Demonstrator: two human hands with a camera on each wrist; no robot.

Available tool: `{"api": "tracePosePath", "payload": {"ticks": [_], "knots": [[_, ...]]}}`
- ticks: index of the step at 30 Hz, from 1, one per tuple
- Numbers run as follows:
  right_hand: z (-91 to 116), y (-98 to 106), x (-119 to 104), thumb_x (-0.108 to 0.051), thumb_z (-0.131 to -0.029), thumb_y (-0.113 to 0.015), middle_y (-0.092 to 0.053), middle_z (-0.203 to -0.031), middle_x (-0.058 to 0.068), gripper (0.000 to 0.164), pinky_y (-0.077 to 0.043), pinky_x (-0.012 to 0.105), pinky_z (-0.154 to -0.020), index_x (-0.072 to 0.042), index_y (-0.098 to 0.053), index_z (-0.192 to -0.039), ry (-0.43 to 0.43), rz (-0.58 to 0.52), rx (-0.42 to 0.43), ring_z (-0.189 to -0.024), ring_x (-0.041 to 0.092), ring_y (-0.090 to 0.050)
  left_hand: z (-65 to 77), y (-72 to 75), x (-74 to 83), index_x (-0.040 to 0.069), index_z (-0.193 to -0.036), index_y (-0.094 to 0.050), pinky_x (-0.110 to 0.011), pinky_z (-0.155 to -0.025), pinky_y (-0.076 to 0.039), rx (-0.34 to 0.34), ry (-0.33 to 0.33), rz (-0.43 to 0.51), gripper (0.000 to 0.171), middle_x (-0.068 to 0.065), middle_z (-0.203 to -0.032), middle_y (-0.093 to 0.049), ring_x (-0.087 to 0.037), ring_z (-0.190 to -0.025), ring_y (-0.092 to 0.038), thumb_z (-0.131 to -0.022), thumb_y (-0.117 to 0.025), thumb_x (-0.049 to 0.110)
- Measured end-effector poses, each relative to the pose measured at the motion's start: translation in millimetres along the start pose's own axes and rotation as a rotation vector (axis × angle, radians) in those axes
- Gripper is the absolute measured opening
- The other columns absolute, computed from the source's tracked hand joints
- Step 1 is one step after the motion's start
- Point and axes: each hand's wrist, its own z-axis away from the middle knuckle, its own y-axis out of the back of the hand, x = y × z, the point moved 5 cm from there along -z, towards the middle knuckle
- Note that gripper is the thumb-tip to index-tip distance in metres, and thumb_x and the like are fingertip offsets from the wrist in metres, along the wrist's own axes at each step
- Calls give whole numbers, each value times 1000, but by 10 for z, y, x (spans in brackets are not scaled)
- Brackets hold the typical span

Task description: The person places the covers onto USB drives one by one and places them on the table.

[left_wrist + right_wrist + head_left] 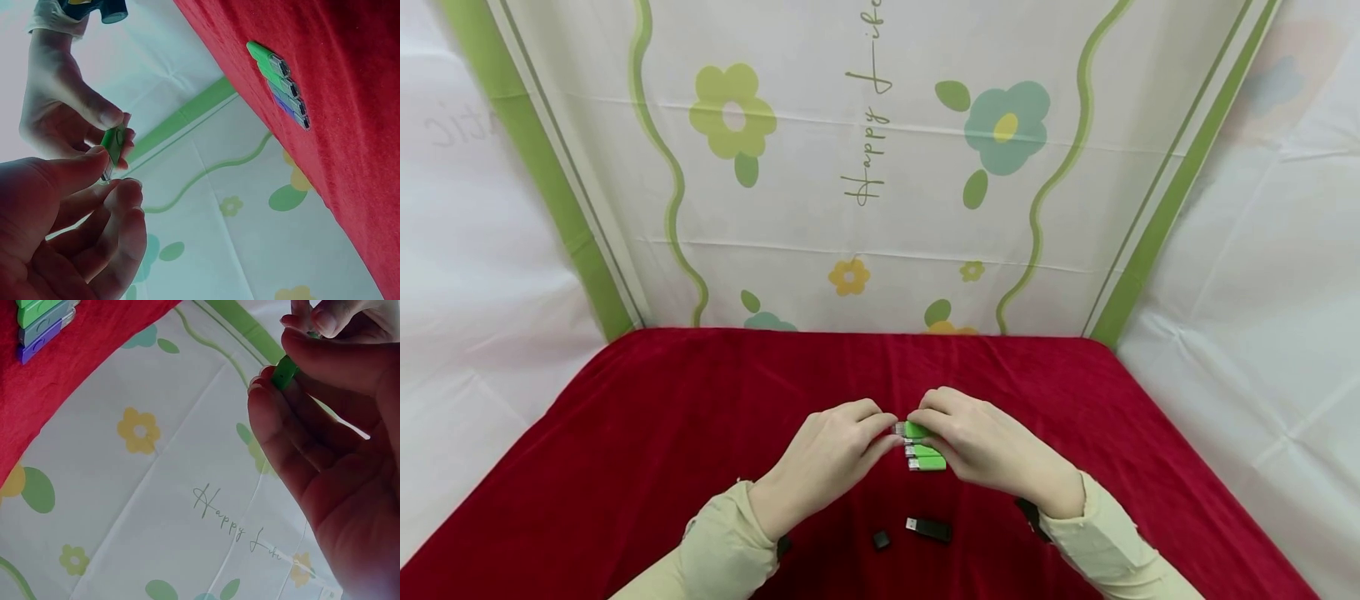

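A green USB flash drive (915, 429) is held up between both hands over the red cloth. My right hand (985, 437) pinches its green body between thumb and fingers. With thumb and fingertips, my left hand (842, 442) pinches the metal plug end. The left wrist view shows the held drive (114, 140) from below, its plug partly behind the left fingers. On the cloth lies a row of several flash drives, with a green drive (932, 463) nearest me. A grey drive (39, 328) and a purple drive (40, 345) also belong to that row, which the hands partly hide in the head view.
Closer to me lie a black flash drive (929, 529) and a small black cap (881, 540). The red cloth (737, 400) covers the table. White fabric walls (865, 225) printed with flowers stand behind it and at both sides.
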Motion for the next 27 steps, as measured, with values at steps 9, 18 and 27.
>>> {"api": "tracePosePath", "payload": {"ticks": [9,18,27], "knots": [[-27,25,-70,10,-82,-70,-56,-95,3,24,-45,17,-75,-4,-65,-101,50,48,28,-87,14,-53,-5,49,42,4,-98,-73,-13,-57,-45,11,-51,-26,22,0,-83,-60,-8,-65,-53,-81,-83,14],[-37,31,-106,14,-80,-67,-56,-96,4,26,-45,18,-75,-3,-63,-99,67,72,24,-87,15,-53,-15,42,47,4,-97,-71,-12,-58,-45,10,-71,-23,20,-2,-83,-58,-9,-65,-52,-82,-82,12],[-13,45,-47,7,-78,-77,-57,-94,0,27,-47,16,-74,-7,-68,-99,46,-27,34,-84,11,-54,1,9,45,6,-97,-73,-12,-54,-43,-17,-52,-57,17,1,-83,-61,-7,-63,-52,-85,-80,17]]}}
